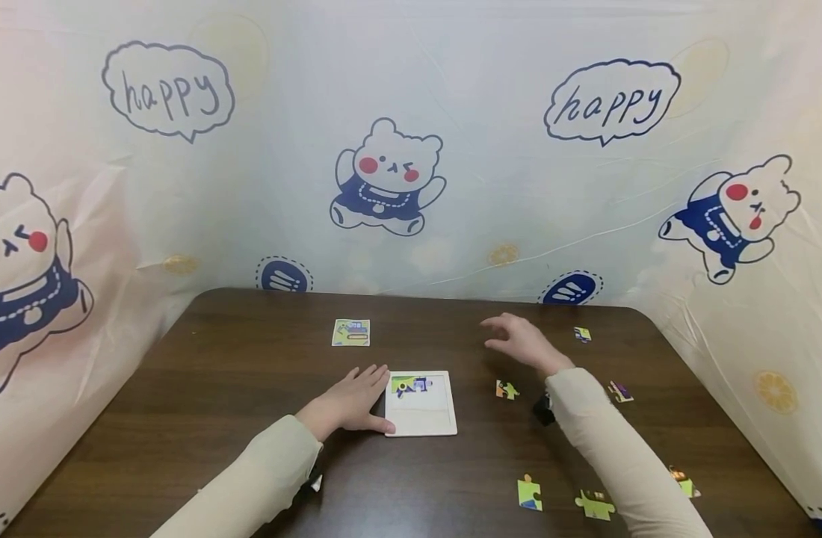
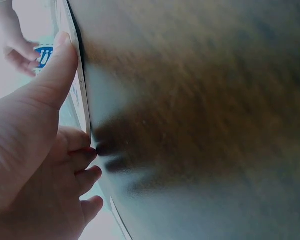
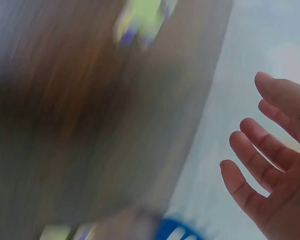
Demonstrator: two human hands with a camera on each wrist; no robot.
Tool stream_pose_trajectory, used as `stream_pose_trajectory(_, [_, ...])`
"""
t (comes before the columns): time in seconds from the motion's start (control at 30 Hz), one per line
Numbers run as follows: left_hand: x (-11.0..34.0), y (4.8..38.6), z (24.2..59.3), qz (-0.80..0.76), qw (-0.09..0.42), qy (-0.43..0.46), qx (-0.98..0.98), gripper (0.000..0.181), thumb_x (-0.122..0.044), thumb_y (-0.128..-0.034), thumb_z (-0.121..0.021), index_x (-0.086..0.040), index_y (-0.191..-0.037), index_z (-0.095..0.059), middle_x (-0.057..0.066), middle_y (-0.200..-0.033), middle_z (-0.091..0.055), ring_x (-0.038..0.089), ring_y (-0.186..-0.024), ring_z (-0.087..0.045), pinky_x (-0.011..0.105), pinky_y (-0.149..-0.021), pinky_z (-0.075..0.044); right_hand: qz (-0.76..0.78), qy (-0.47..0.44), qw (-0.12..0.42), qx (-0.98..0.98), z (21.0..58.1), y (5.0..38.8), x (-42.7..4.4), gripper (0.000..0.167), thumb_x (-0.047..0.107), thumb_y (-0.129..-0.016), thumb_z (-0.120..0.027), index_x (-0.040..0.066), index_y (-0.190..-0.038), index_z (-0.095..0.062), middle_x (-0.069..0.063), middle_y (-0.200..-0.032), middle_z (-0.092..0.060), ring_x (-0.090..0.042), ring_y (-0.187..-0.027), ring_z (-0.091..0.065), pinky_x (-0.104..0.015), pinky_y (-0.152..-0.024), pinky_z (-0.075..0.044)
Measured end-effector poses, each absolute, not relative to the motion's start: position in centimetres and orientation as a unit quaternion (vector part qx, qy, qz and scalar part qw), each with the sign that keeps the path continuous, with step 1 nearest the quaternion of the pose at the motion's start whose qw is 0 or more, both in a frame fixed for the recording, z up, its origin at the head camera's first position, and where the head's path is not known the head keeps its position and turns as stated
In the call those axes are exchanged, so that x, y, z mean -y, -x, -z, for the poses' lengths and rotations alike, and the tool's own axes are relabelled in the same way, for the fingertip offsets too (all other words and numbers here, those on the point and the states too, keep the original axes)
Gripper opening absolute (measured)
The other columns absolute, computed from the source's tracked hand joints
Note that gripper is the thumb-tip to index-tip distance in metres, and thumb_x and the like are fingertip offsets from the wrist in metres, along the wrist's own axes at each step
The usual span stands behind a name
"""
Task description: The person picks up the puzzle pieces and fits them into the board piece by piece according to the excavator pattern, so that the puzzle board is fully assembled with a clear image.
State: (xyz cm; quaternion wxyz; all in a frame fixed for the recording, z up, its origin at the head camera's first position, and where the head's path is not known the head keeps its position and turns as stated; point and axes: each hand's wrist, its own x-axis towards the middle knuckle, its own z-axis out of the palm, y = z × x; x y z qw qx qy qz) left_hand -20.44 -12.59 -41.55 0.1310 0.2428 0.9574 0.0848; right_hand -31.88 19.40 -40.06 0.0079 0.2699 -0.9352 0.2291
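A white puzzle tray [image 1: 421, 420] lies at the middle of the table, with joined puzzle pieces [image 1: 411, 385] along its upper left. My left hand [image 1: 350, 400] rests at the tray's left edge, thumb at the lower corner and fingers stretched along the upper one; the left wrist view shows the thumb [image 2: 65, 65] against the rim. Over the table to the right, my right hand [image 1: 521, 344] is raised with its fingers apart and nothing in them. Below it lies a green and orange puzzle piece [image 1: 507, 390]. The right wrist view is blurred except for the right hand [image 3: 270, 155].
A square picture card [image 1: 351, 332] lies behind the tray. Loose pieces lie to the right: one at the back [image 1: 582, 334], a purple one [image 1: 621, 391] beside the right forearm, and several nearer the front, including a green piece [image 1: 529, 493]. A printed curtain [image 1: 492, 187] hangs behind the table.
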Motion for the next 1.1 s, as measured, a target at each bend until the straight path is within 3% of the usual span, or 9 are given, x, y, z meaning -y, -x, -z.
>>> stream_pose_trajectory(0.37, [12.5,20.4,41.4,-0.076,0.133,-0.241,-0.958,0.093,-0.056,-0.0785,-0.063,0.005,-0.141,-0.030,0.017,-0.147,-0.025,0.032,-0.135,-0.020,0.048,-0.107,-0.014,-0.233,-0.122,0.026,0.964,42.4,33.4,-30.0,0.052,0.015,-0.084,-0.066,-0.013,-0.123,-0.047,-0.034,-0.114,-0.047,-0.047,-0.105,-0.045,-0.056,-0.088,-0.037])
stream_pose_trajectory(0.6, [12.5,20.2,41.2,-0.085,0.135,-0.237,-0.958,0.093,-0.055,-0.0776,-0.064,0.005,-0.140,-0.031,0.017,-0.147,-0.026,0.032,-0.135,-0.021,0.047,-0.107,-0.015,-0.177,-0.024,-0.032,0.983,42.9,32.9,-32.5,0.070,0.031,-0.086,-0.062,-0.015,-0.131,-0.034,-0.039,-0.125,-0.031,-0.055,-0.114,-0.026,-0.068,-0.086,-0.029])
stream_pose_trajectory(0.8, [12.5,20.2,41.2,-0.084,0.133,-0.239,-0.958,0.093,-0.055,-0.0773,-0.064,0.004,-0.141,-0.031,0.017,-0.147,-0.026,0.031,-0.135,-0.021,0.047,-0.107,-0.015,-0.151,-0.024,-0.048,0.987,42.6,32.4,-32.7,0.060,0.030,-0.090,-0.055,-0.017,-0.126,-0.041,-0.038,-0.120,-0.037,-0.054,-0.111,-0.031,-0.068,-0.084,-0.031])
stream_pose_trajectory(1.1, [12.7,20.6,41.6,-0.075,0.127,-0.248,-0.957,0.094,-0.056,-0.0776,-0.063,0.006,-0.140,-0.030,0.018,-0.146,-0.027,0.032,-0.134,-0.022,0.048,-0.106,-0.016,-0.142,-0.054,-0.040,0.988,42.3,32.6,-32.7,0.038,0.014,-0.089,-0.058,-0.009,-0.119,-0.055,-0.032,-0.116,-0.052,-0.049,-0.105,-0.048,-0.066,-0.080,-0.033])
